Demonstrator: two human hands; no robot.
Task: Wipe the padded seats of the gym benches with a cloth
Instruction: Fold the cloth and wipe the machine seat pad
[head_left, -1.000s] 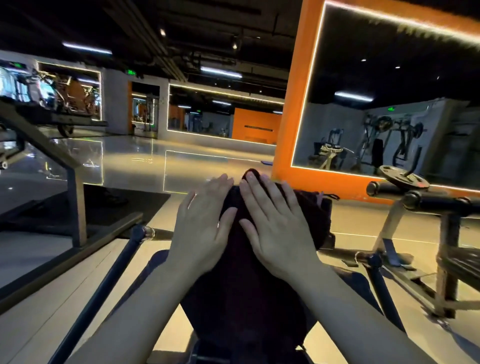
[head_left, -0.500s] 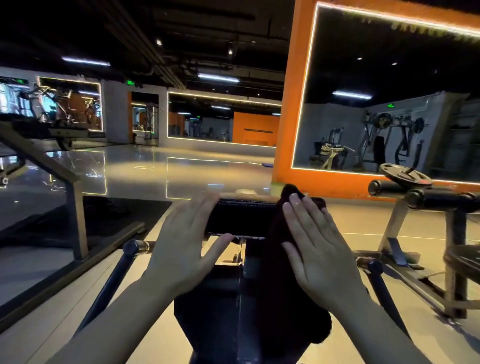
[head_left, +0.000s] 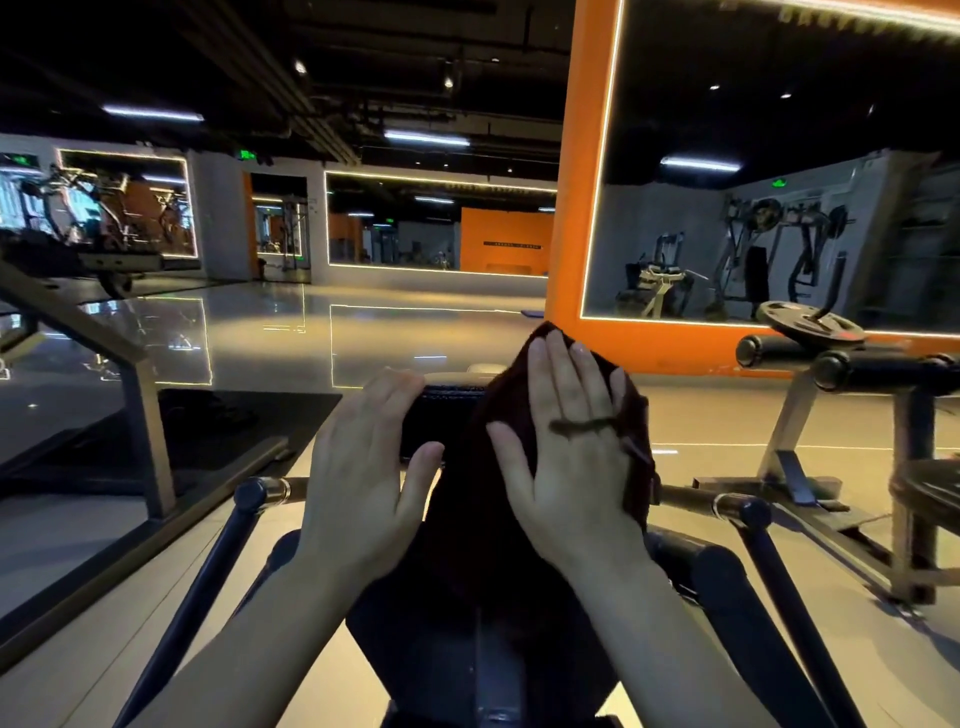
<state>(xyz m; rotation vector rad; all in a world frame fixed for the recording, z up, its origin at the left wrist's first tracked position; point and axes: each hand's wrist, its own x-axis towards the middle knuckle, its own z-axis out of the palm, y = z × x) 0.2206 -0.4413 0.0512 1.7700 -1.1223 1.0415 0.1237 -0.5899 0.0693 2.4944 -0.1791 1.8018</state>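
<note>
Mid-wipe, I judge — the right hand (head_left: 569, 447), fingers straight, presses the dark cloth (head_left: 519, 499) on the bench pad (head_left: 441, 415); the left hand (head_left: 363, 467) lies flat beside it — other benches presumably remain.

Dark matt cloth (head_left: 550, 499) on a possibly textured black pad (head_left: 447, 415); glossy floor (head_left: 363, 332), metal frame (head_left: 208, 566).

Both forearms reach up from the bottom edge; left hand (head_left: 363, 478) lies flat at centre, right hand (head_left: 571, 457) beside it, fingers straight, spread.
</note>
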